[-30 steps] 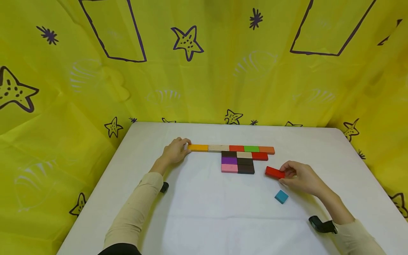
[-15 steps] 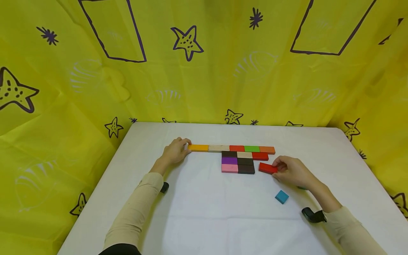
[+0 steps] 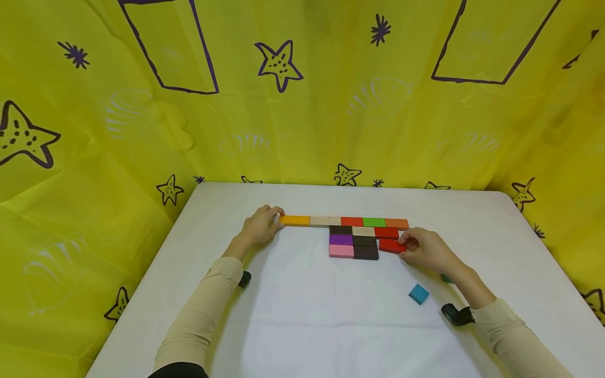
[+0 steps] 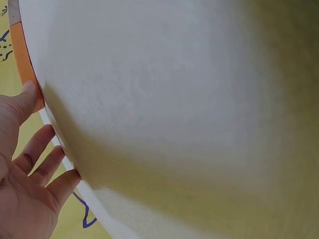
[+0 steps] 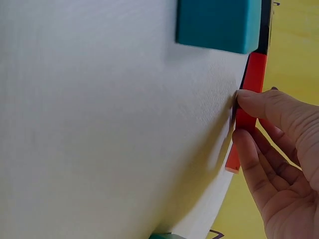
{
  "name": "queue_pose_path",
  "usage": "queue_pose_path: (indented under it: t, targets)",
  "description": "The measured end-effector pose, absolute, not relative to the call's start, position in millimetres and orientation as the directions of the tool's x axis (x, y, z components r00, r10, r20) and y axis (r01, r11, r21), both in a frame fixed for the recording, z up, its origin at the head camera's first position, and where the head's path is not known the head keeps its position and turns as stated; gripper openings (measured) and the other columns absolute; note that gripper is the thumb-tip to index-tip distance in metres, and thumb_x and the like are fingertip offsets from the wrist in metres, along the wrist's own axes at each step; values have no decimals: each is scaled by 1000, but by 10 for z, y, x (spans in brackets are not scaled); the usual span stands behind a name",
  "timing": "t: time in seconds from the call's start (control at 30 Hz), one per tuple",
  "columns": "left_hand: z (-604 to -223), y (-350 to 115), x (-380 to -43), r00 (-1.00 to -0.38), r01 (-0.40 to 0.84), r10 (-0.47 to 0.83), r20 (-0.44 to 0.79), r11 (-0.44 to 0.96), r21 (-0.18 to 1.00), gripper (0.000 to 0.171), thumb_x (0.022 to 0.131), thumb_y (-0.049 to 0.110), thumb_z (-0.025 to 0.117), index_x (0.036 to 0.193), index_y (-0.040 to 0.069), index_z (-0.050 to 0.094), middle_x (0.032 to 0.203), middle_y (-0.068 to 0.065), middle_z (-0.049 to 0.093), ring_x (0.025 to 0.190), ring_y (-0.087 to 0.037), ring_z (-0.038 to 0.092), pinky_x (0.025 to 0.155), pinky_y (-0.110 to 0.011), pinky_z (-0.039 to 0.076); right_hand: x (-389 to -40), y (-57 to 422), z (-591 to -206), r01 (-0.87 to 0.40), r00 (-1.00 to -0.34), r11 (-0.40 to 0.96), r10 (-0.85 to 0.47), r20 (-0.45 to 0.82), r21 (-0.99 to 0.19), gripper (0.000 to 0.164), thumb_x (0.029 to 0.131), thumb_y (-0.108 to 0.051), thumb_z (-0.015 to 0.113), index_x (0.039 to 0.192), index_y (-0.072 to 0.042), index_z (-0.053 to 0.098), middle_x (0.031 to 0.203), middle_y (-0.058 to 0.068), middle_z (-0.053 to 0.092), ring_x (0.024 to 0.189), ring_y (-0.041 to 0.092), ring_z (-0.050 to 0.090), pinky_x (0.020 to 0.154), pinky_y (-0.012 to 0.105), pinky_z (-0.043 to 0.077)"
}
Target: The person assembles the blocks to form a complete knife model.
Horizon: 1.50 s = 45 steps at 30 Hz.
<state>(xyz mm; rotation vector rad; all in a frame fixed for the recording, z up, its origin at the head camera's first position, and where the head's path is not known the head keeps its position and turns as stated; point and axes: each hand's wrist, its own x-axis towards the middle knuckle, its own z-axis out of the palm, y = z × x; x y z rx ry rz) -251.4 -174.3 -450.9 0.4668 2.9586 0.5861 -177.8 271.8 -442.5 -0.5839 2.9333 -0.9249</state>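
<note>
My right hand (image 3: 427,253) pinches one end of a red wooden block (image 3: 390,246) between thumb and fingers. The block lies slightly slanted, its left end close beside the lower dark brown block (image 3: 366,253). Along the top of the flat block pattern runs a row with a plain wood block (image 3: 324,221) and a green block (image 3: 374,222). At the row's left end, my left hand (image 3: 261,224) holds the end of an orange-yellow block (image 3: 295,221). In the left wrist view the thumb (image 4: 27,97) presses its near side, and the index finger is hidden behind it.
A turquoise block (image 3: 418,294) lies alone in front of the right hand. Another green-blue block (image 3: 446,278) is partly covered by the right wrist. Purple (image 3: 341,240) and pink (image 3: 341,251) blocks form the pattern's left side. Yellow cloth (image 3: 321,131) hangs behind the white table (image 3: 293,336).
My right hand has slid the red block leftward and slightly away from me, up to the brown blocks, turning it straighter. The left hand has stayed at the orange-yellow block.
</note>
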Motion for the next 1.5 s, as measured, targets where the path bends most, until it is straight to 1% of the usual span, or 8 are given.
queue_pose_path:
  t: [0.23, 0.4, 0.63, 0.93, 1.07, 1.2, 1.3, 1.5]
  targets:
    - [-4515, -1739, -2515, -951, 271, 307, -35, 883, 384, 28, 103, 32, 63, 130, 23, 59, 108, -6, 55, 97, -24, 51, 77, -44, 46, -1802, 2685, -4429, -362, -927, 751, -353, 127, -553, 23, 80, -3, 84, 95, -1, 67, 93, 8, 67, 82, 21, 62, 74, 29, 54]
    - [-4521, -1748, -2520, -951, 268, 306, -40, 885, 379, 28, 103, 32, 63, 129, 23, 59, 107, -6, 55, 95, -23, 51, 76, -43, 46, -1806, 2650, -4414, -341, -936, 761, -332, 120, -551, 24, 81, -4, 83, 98, 1, 67, 94, 10, 68, 84, 24, 63, 76, 33, 56]
    - [-4530, -1754, -2524, -950, 275, 311, -34, 883, 381, 28, 103, 32, 63, 129, 23, 59, 107, -6, 55, 95, -24, 52, 76, -44, 46, -1811, 2607, -4389, -309, -947, 773, -304, 104, -554, 22, 83, -4, 82, 98, 1, 67, 94, 11, 67, 86, 25, 62, 79, 39, 55]
    - [-4522, -1742, -2518, -948, 282, 317, -31, 881, 380, 29, 103, 32, 64, 129, 23, 59, 106, -6, 55, 94, -24, 52, 75, -43, 46, -1822, 2579, -4382, -299, -950, 777, -296, 97, -554, 22, 83, -5, 82, 99, 2, 68, 92, 11, 66, 85, 25, 58, 77, 38, 51]
    - [-4517, -1737, -2518, -947, 287, 321, -28, 879, 380, 29, 102, 32, 64, 129, 23, 59, 107, -6, 55, 94, -24, 52, 75, -43, 46, -1798, 2597, -4373, -304, -949, 774, -297, 105, -555, 23, 84, -8, 83, 100, 1, 68, 94, 11, 68, 86, 25, 61, 78, 38, 52]
    - [-4521, -1739, -2520, -948, 285, 318, -28, 881, 378, 29, 103, 32, 64, 129, 23, 59, 106, -6, 55, 94, -24, 51, 74, -42, 45, -1741, 2636, -4340, -309, -948, 757, -291, 127, -575, 27, 85, -10, 83, 104, 2, 69, 98, 12, 70, 89, 28, 65, 79, 39, 56]
    - [-4519, -1741, -2521, -949, 281, 314, -28, 883, 377, 29, 103, 32, 64, 130, 23, 59, 106, -6, 55, 95, -24, 51, 75, -42, 45, -1686, 2684, -4316, -307, -950, 745, -281, 139, -592, 28, 86, -12, 83, 105, 2, 68, 100, 13, 71, 92, 29, 66, 79, 36, 57]
    - [-4510, -1737, -2520, -950, 278, 311, -28, 884, 375, 30, 103, 32, 63, 131, 22, 59, 107, -7, 55, 96, -25, 52, 75, -43, 46, -1558, 2811, -4286, -280, -959, 752, -249, 136, -596, 25, 88, -15, 81, 105, 0, 70, 101, 12, 71, 93, 29, 65, 76, 23, 54]
